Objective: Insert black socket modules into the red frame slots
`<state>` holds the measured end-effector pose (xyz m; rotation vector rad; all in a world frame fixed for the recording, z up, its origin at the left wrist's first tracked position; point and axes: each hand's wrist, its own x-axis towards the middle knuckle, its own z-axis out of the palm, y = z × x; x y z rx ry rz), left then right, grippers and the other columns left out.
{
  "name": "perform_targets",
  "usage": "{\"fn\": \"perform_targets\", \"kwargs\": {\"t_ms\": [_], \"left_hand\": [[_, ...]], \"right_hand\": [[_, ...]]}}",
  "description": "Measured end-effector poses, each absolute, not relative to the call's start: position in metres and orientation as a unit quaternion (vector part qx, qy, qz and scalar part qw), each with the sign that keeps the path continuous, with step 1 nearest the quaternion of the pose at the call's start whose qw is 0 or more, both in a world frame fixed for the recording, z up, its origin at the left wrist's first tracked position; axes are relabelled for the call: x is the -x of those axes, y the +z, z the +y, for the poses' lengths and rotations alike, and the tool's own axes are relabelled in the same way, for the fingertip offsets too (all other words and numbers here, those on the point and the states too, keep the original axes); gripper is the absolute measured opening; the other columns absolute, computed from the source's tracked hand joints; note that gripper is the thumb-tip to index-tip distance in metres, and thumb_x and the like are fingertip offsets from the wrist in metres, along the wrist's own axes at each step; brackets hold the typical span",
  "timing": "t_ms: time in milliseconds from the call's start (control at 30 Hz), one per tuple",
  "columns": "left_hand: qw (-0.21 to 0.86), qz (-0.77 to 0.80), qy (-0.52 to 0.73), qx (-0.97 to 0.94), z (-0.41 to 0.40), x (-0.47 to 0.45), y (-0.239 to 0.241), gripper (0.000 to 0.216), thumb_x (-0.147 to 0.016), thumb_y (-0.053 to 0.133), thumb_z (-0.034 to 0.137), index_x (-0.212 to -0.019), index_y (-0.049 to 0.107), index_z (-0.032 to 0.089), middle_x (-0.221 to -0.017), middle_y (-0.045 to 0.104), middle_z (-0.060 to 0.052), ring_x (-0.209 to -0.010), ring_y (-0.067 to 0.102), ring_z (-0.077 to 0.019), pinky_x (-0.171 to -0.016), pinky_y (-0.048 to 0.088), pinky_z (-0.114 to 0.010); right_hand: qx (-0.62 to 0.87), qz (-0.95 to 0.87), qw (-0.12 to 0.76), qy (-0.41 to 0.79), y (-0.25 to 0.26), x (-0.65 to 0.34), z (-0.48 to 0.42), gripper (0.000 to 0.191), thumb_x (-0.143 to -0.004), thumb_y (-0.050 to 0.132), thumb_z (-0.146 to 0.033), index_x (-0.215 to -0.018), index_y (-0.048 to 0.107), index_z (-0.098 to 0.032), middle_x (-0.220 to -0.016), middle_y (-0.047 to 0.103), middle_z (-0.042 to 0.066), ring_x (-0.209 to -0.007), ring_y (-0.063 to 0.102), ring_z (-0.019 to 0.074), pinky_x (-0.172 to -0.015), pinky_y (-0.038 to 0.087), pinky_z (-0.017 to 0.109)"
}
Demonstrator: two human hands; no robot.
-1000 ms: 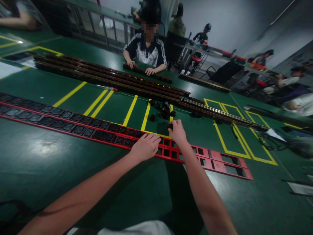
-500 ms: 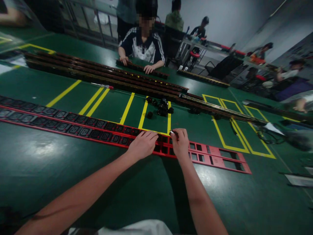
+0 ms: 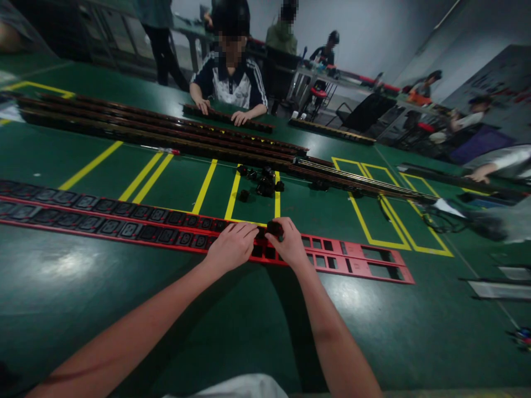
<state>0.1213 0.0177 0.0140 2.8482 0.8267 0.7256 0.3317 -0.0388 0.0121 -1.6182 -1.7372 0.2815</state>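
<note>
Right hand [image 3: 288,243] has moved in over the red frame [image 3: 355,250], fingers pinching a black module [image 3: 274,228]. Left hand [image 3: 232,246] touches the frame, its fingers' hold unclear

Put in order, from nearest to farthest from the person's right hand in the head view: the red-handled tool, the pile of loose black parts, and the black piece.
1. Black piece: held in the right hand.
2. Pile of loose black parts: beyond the hand, slightly left.
3. Red-handled tool: farther away, well to the left.

red strip [image 3: 355,255] cropped, black parts [image 3: 265,185] blurred
</note>
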Motion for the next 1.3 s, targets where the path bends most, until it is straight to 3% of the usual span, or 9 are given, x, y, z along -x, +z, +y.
{"fn": "perform_targets", "kwargs": {"t_ms": [233, 467, 700, 833, 967, 1033, 1167, 1300], "left_hand": [[0.031, 0.267, 0.238, -0.933, 0.018, -0.122, 0.012, 0.032, -0.098, 0.048, 0.017, -0.125, 0.066, 0.013, -0.128, 0.070, -0.010, -0.117, 0.063, -0.0255, -0.097, 0.049, -0.042], [0.036, 0.264, 0.238, -0.934, 0.018, -0.122, 0.011, 0.032, -0.097, 0.049, 0.017, -0.125, 0.065, 0.014, -0.130, 0.069, -0.010, -0.118, 0.062, -0.0240, -0.100, 0.048, -0.041], [0.037, 0.264, 0.239, -0.934, 0.018, -0.123, 0.013, 0.031, -0.096, 0.050, 0.016, -0.123, 0.066, 0.013, -0.129, 0.070, -0.010, -0.118, 0.062, -0.0240, -0.100, 0.048, -0.041], [0.038, 0.264, 0.240, -0.933, 0.018, -0.123, 0.013, 0.033, -0.096, 0.050, 0.016, -0.125, 0.066, 0.013, -0.130, 0.069, -0.011, -0.120, 0.062, -0.0242, -0.100, 0.048, -0.041], [0.040, 0.267, 0.239, -0.933, 0.018, -0.122, 0.013, 0.033, -0.096, 0.050, 0.016, -0.125, 0.066, 0.014, -0.130, 0.069, -0.010, -0.119, 0.062, -0.0238, -0.099, 0.048, -0.041], [0.043, 0.267, 0.237, -0.933, 0.018, -0.122, 0.014, 0.033, -0.096, 0.050, 0.016, -0.125, 0.066, 0.014, -0.130, 0.069, -0.010, -0.118, 0.062, -0.0236, -0.099, 0.049, -0.041], [0.043, 0.267, 0.235, -0.934, 0.018, -0.121, 0.014, 0.033, -0.097, 0.050, 0.016, -0.126, 0.066, 0.014, -0.131, 0.069, -0.010, -0.118, 0.062, -0.0240, -0.099, 0.048, -0.042], [0.040, 0.267, 0.234, -0.934, 0.018, -0.122, 0.014, 0.033, -0.097, 0.049, 0.016, -0.125, 0.066, 0.015, -0.131, 0.069, -0.010, -0.119, 0.062, -0.0243, -0.100, 0.048, -0.041]], "right_hand": [[0.598, -0.716, 0.357, 0.051, 0.008, -0.333, -0.038, 0.030, -0.096, 0.053, -0.017, -0.124, 0.064, -0.020, -0.132, 0.052, 0.016, -0.108, 0.063, 0.0243, -0.096, 0.059, 0.044], [0.577, -0.730, 0.363, 0.040, 0.001, -0.337, -0.037, 0.042, -0.101, 0.049, -0.019, -0.142, 0.057, -0.023, -0.132, 0.065, 0.015, -0.123, 0.062, 0.0271, -0.106, 0.055, 0.050], [0.555, -0.746, 0.366, 0.048, 0.005, -0.334, -0.040, 0.037, -0.099, 0.040, -0.011, -0.125, 0.063, -0.020, -0.138, 0.061, 0.015, -0.129, 0.059, 0.0251, -0.109, 0.053, 0.050], [0.569, -0.733, 0.369, 0.050, 0.008, -0.332, -0.040, 0.022, -0.096, 0.054, -0.018, -0.117, 0.062, -0.019, -0.145, 0.052, 0.019, -0.128, 0.060, 0.0267, -0.105, 0.055, 0.047], [0.594, -0.708, 0.380, 0.037, 0.008, -0.331, -0.039, 0.016, -0.091, 0.063, -0.022, -0.106, 0.059, -0.021, -0.124, 0.062, 0.017, -0.118, 0.064, 0.0276, -0.098, 0.058, 0.046], [0.597, -0.704, 0.384, 0.037, 0.008, -0.331, -0.039, 0.017, -0.091, 0.058, -0.017, -0.107, 0.056, -0.021, -0.117, 0.064, 0.015, -0.113, 0.065, 0.0263, -0.097, 0.058, 0.046], [0.596, -0.708, 0.377, 0.032, 0.008, -0.332, -0.040, 0.028, -0.089, 0.049, -0.009, -0.114, 0.053, -0.021, -0.125, 0.065, 0.016, -0.117, 0.065, 0.0261, -0.100, 0.056, 0.047], [0.594, -0.728, 0.341, 0.024, 0.010, -0.331, -0.041, 0.024, -0.088, 0.052, -0.011, -0.109, 0.055, -0.021, -0.129, 0.063, 0.017, -0.122, 0.062, 0.0289, -0.101, 0.055, 0.049]]}}
